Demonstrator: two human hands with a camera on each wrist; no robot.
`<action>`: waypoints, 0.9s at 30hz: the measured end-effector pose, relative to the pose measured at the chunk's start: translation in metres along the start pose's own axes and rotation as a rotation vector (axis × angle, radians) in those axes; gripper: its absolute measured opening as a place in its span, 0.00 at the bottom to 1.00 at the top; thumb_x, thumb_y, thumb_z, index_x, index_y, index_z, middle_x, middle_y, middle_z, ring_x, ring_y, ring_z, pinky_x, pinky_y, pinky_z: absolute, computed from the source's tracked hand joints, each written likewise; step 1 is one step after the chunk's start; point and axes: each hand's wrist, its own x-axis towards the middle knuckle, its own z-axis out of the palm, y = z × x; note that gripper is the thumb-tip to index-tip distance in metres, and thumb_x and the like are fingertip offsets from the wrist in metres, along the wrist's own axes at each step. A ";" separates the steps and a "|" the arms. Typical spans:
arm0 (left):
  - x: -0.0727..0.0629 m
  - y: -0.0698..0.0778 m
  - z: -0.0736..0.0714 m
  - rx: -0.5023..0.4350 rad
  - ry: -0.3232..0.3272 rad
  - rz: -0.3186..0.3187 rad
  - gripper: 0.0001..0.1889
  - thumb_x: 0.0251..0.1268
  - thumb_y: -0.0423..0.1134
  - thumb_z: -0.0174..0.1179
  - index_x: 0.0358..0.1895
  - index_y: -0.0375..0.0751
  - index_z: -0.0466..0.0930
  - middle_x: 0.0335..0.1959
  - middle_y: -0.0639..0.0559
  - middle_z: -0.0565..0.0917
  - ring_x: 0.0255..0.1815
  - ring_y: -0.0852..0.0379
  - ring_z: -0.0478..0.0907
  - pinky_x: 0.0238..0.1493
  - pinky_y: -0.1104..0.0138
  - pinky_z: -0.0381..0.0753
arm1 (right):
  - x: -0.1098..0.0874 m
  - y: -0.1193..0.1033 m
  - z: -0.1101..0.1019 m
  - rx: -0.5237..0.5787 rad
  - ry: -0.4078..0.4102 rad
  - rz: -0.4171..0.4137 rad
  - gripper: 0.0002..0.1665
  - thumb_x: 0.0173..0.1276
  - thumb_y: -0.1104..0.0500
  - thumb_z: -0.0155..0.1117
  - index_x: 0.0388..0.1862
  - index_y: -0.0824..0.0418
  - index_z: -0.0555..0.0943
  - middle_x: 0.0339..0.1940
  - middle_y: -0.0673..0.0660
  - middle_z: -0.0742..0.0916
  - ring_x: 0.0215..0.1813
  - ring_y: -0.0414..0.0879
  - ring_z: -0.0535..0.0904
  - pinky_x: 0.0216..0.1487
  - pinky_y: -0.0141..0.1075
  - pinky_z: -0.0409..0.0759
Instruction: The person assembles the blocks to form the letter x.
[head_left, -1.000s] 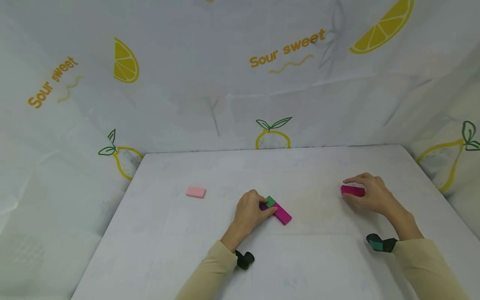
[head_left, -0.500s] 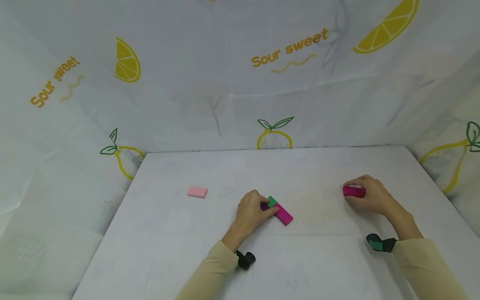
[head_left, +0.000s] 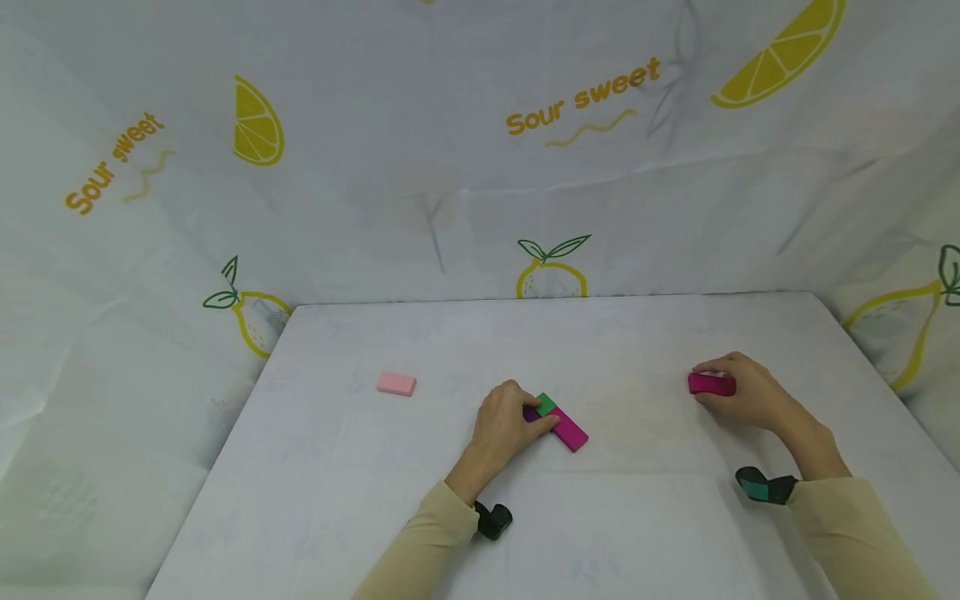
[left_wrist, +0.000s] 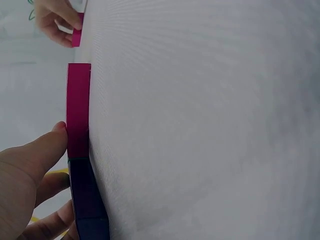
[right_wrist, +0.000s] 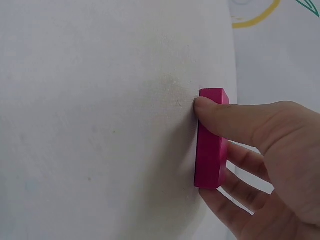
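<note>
Near the table's middle, my left hand [head_left: 501,425] pinches a group of blocks between thumb and fingers. The group has a magenta block [head_left: 571,430], a green block [head_left: 546,404] and a dark purple block [head_left: 532,414] partly hidden by the fingers. In the left wrist view, the thumb touches the magenta block [left_wrist: 78,110] close to where it meets the dark block [left_wrist: 87,192]. To the right, my right hand [head_left: 753,396] grips another magenta block [head_left: 712,384]. The right wrist view has the thumb across this block [right_wrist: 210,160], with the fingers behind it.
A pale pink block [head_left: 396,383] lies left of my left hand on the white tabletop [head_left: 322,500]. Behind the table hangs a white cloth [head_left: 390,167] printed with lemons. A dark wrist camera [head_left: 492,521] sits at my left cuff, another camera [head_left: 765,486] at my right.
My right index finger has come down from just above the magenta block onto it. My left hand and its blocks stay put; the head view has shifted slightly.
</note>
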 end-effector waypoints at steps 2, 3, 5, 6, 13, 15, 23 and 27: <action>0.000 0.000 0.000 -0.003 0.001 0.000 0.19 0.53 0.49 0.79 0.40 0.37 0.93 0.33 0.49 0.86 0.30 0.66 0.73 0.29 0.79 0.70 | 0.000 0.001 0.000 -0.004 -0.008 0.004 0.26 0.63 0.61 0.73 0.58 0.73 0.80 0.53 0.79 0.78 0.52 0.74 0.76 0.51 0.65 0.82; -0.001 0.000 0.000 -0.004 0.000 -0.001 0.19 0.53 0.49 0.79 0.40 0.37 0.93 0.33 0.49 0.86 0.30 0.66 0.73 0.29 0.79 0.70 | 0.000 0.001 0.000 -0.005 -0.011 0.004 0.26 0.63 0.62 0.72 0.57 0.73 0.80 0.52 0.79 0.79 0.52 0.73 0.76 0.51 0.65 0.82; -0.001 0.000 0.000 -0.003 -0.002 -0.004 0.19 0.53 0.49 0.79 0.40 0.37 0.93 0.33 0.49 0.86 0.30 0.67 0.72 0.29 0.79 0.70 | 0.000 0.000 -0.001 -0.008 -0.018 -0.001 0.25 0.63 0.63 0.72 0.57 0.73 0.80 0.51 0.78 0.80 0.51 0.72 0.77 0.51 0.64 0.82; -0.001 0.000 0.000 -0.002 -0.002 -0.004 0.19 0.53 0.50 0.79 0.40 0.37 0.93 0.32 0.50 0.85 0.30 0.67 0.72 0.29 0.79 0.70 | 0.000 0.000 -0.001 -0.011 -0.021 -0.004 0.25 0.63 0.63 0.72 0.57 0.73 0.80 0.50 0.78 0.80 0.50 0.71 0.77 0.51 0.63 0.82; 0.000 0.001 -0.001 0.005 -0.004 -0.003 0.19 0.53 0.49 0.79 0.40 0.37 0.93 0.32 0.50 0.85 0.29 0.66 0.72 0.29 0.79 0.69 | 0.000 -0.004 -0.004 -0.033 -0.029 -0.010 0.24 0.61 0.64 0.73 0.55 0.73 0.81 0.47 0.75 0.81 0.48 0.69 0.78 0.50 0.63 0.83; 0.000 0.001 -0.001 0.002 -0.005 -0.002 0.19 0.53 0.49 0.79 0.40 0.37 0.93 0.32 0.49 0.85 0.30 0.66 0.72 0.29 0.79 0.70 | 0.000 -0.005 -0.004 -0.030 -0.029 -0.020 0.24 0.61 0.65 0.73 0.55 0.73 0.81 0.47 0.75 0.81 0.48 0.69 0.78 0.50 0.62 0.83; 0.000 0.001 -0.001 0.007 -0.006 0.007 0.19 0.53 0.49 0.79 0.41 0.38 0.93 0.33 0.49 0.86 0.30 0.66 0.73 0.30 0.79 0.70 | 0.001 -0.012 -0.006 -0.004 -0.017 -0.092 0.24 0.61 0.66 0.73 0.56 0.73 0.82 0.47 0.74 0.82 0.49 0.66 0.78 0.50 0.61 0.82; 0.000 0.000 -0.001 0.002 -0.009 0.006 0.19 0.53 0.49 0.79 0.41 0.38 0.93 0.33 0.49 0.86 0.30 0.66 0.73 0.30 0.79 0.70 | 0.003 -0.019 -0.007 0.003 -0.012 -0.124 0.24 0.61 0.66 0.74 0.56 0.73 0.82 0.48 0.73 0.83 0.49 0.65 0.78 0.50 0.61 0.82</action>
